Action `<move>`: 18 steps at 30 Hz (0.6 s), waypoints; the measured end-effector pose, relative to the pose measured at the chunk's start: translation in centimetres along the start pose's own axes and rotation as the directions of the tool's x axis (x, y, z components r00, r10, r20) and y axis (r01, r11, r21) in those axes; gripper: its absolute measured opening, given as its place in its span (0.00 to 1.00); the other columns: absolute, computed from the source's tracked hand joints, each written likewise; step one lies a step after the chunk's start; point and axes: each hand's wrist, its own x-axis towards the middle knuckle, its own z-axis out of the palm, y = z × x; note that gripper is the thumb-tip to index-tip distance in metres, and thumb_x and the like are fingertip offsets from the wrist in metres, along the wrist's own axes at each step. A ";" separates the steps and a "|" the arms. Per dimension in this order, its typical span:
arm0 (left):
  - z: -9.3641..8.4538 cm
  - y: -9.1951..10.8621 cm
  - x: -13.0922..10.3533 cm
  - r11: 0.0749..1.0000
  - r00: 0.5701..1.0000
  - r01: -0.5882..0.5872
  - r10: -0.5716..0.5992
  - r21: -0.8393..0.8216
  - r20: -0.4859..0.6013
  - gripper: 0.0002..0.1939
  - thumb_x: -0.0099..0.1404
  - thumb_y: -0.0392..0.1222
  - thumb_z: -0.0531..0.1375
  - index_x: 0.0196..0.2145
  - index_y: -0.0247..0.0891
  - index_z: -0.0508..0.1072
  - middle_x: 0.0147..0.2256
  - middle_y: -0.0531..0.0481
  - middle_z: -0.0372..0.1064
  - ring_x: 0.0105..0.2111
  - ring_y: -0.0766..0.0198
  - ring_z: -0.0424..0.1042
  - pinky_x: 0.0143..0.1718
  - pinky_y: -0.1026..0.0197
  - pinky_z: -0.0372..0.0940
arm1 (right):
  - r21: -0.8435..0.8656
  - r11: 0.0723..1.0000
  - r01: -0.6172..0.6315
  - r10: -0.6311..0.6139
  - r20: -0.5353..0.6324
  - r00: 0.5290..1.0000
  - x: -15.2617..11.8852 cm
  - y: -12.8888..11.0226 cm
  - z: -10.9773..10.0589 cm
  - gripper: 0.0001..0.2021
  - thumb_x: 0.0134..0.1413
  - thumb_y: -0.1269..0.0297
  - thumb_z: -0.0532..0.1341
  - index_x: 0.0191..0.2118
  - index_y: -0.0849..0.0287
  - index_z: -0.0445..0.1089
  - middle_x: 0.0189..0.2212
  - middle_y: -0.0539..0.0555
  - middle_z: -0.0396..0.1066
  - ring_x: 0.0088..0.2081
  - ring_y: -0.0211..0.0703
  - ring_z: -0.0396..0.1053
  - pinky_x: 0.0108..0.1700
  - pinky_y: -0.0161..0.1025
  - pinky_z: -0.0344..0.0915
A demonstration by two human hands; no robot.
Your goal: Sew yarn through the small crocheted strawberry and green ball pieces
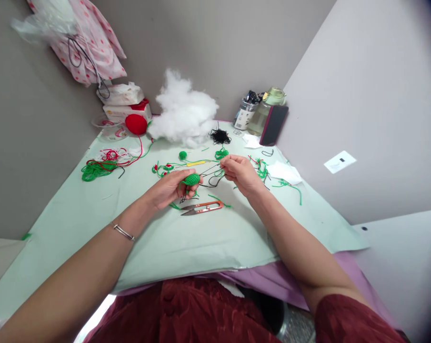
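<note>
My left hand point(172, 188) holds a small green crocheted piece point(192, 179) between thumb and fingers. Black thread point(211, 171) runs from that piece to my right hand point(240, 172), whose thumb and forefinger are pinched on it. A loop of the black thread hangs between the two hands, and more strands dangle under the left fingers. Whether the right fingertips also hold a needle is too small to tell. Orange-handled thread snips point(204, 207) lie on the cloth just below my hands. A yellow-handled hook point(196, 163) lies beyond them.
White stuffing point(185, 112) is heaped at the back, beside a red yarn ball point(135, 124) and black yarn point(220, 136). Green yarn point(97, 170) lies left. A bottle point(260, 116), a phone point(274, 125) and paper scraps point(285, 172) are right. Walls enclose the table point(201, 247).
</note>
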 end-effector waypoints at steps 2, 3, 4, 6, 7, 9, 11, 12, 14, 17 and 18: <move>0.0 0.0 0.0 1.000 1.000 0.004 -0.004 -0.013 -0.003 0.17 0.63 0.52 0.65 0.34 0.31 0.76 0.25 0.51 0.67 0.22 0.70 0.67 0.22 0.69 0.63 | 0.014 1.000 -0.001 0.001 -0.015 1.000 0.3 0.0 -0.3 0.06 0.40 0.64 0.65 0.23 0.61 0.69 0.16 0.41 0.50 0.19 0.27 0.41 0.21 0.31 0.40; 0.0 0.1 0.0 1.000 1.000 0.005 -0.005 -0.017 -0.005 0.17 0.63 0.52 0.65 0.33 0.31 0.76 0.25 0.51 0.67 0.22 0.70 0.67 0.22 0.69 0.63 | 0.027 1.000 0.004 -0.003 -0.031 1.000 0.4 0.0 -0.5 0.06 0.40 0.64 0.65 0.23 0.61 0.69 0.16 0.42 0.50 0.19 0.27 0.42 0.21 0.31 0.40; 0.0 0.1 0.0 1.000 1.000 0.003 -0.003 -0.022 -0.010 0.17 0.63 0.51 0.65 0.33 0.31 0.76 0.25 0.51 0.67 0.22 0.70 0.67 0.22 0.69 0.63 | 0.042 0.999 0.008 -0.006 -0.052 0.999 0.6 0.0 -0.7 0.06 0.40 0.64 0.65 0.23 0.61 0.69 0.16 0.42 0.50 0.19 0.27 0.42 0.21 0.31 0.40; 0.1 0.2 0.0 0.999 1.000 0.000 -0.001 -0.034 -0.023 0.17 0.63 0.51 0.65 0.33 0.31 0.76 0.24 0.51 0.67 0.22 0.70 0.66 0.22 0.69 0.63 | 0.080 0.997 0.010 -0.002 -0.110 0.994 1.0 0.0 -1.1 0.07 0.40 0.64 0.65 0.22 0.60 0.68 0.15 0.41 0.49 0.18 0.27 0.41 0.19 0.31 0.39; 0.0 0.2 0.0 0.999 1.000 -0.001 0.000 -0.040 -0.028 0.17 0.63 0.51 0.65 0.33 0.31 0.76 0.24 0.51 0.67 0.22 0.70 0.66 0.22 0.69 0.63 | 0.100 0.995 0.010 0.005 -0.143 0.990 1.2 0.0 -1.4 0.07 0.40 0.65 0.65 0.21 0.60 0.67 0.14 0.41 0.48 0.18 0.27 0.40 0.19 0.30 0.39; 0.0 0.1 0.1 0.999 0.999 -0.004 0.002 -0.047 -0.032 0.17 0.63 0.50 0.65 0.33 0.30 0.76 0.25 0.51 0.67 0.22 0.70 0.67 0.21 0.69 0.63 | 0.147 0.989 0.007 0.025 -0.212 0.977 1.6 -0.1 -1.9 0.06 0.40 0.68 0.64 0.20 0.60 0.67 0.14 0.41 0.48 0.17 0.27 0.40 0.18 0.30 0.39; -0.1 0.0 0.1 0.999 1.000 -0.007 0.006 -0.046 -0.028 0.17 0.63 0.51 0.65 0.33 0.30 0.76 0.25 0.51 0.67 0.22 0.70 0.66 0.21 0.69 0.63 | 0.199 0.980 0.007 0.050 -0.283 0.958 1.9 -0.1 -2.4 0.05 0.41 0.70 0.62 0.20 0.61 0.67 0.15 0.42 0.51 0.17 0.26 0.41 0.17 0.29 0.39; -0.1 0.0 0.2 0.999 1.000 -0.008 0.006 -0.045 -0.025 0.17 0.63 0.51 0.65 0.33 0.30 0.76 0.25 0.51 0.67 0.22 0.70 0.66 0.21 0.69 0.63 | 0.222 0.975 0.009 0.062 -0.314 0.948 2.1 -0.1 -2.6 0.05 0.42 0.71 0.62 0.21 0.62 0.67 0.16 0.43 0.53 0.17 0.26 0.42 0.17 0.28 0.39; -0.2 -0.1 0.3 0.999 1.000 -0.006 0.005 -0.047 -0.016 0.17 0.63 0.51 0.65 0.33 0.30 0.76 0.25 0.51 0.67 0.22 0.71 0.67 0.22 0.69 0.64 | 0.250 0.968 0.014 0.079 -0.358 0.930 2.3 0.0 -3.0 0.05 0.43 0.72 0.62 0.21 0.62 0.66 0.16 0.43 0.54 0.17 0.25 0.42 0.16 0.28 0.40; -0.4 -0.2 0.3 0.998 1.000 0.000 0.000 -0.056 -0.006 0.17 0.63 0.50 0.65 0.33 0.30 0.76 0.26 0.51 0.67 0.22 0.71 0.67 0.22 0.70 0.64 | 0.260 0.965 0.028 0.081 -0.399 0.913 2.7 -0.1 -3.9 0.06 0.45 0.71 0.63 0.22 0.61 0.65 0.17 0.43 0.55 0.16 0.24 0.43 0.16 0.27 0.41; -0.4 -0.2 0.3 0.998 1.000 -0.002 0.002 -0.059 -0.004 0.16 0.64 0.50 0.65 0.33 0.30 0.77 0.26 0.51 0.67 0.22 0.71 0.68 0.22 0.70 0.64 | 0.264 0.964 0.035 0.081 -0.416 0.906 2.8 -0.1 -4.3 0.07 0.46 0.71 0.63 0.22 0.61 0.65 0.17 0.43 0.55 0.16 0.24 0.43 0.16 0.27 0.41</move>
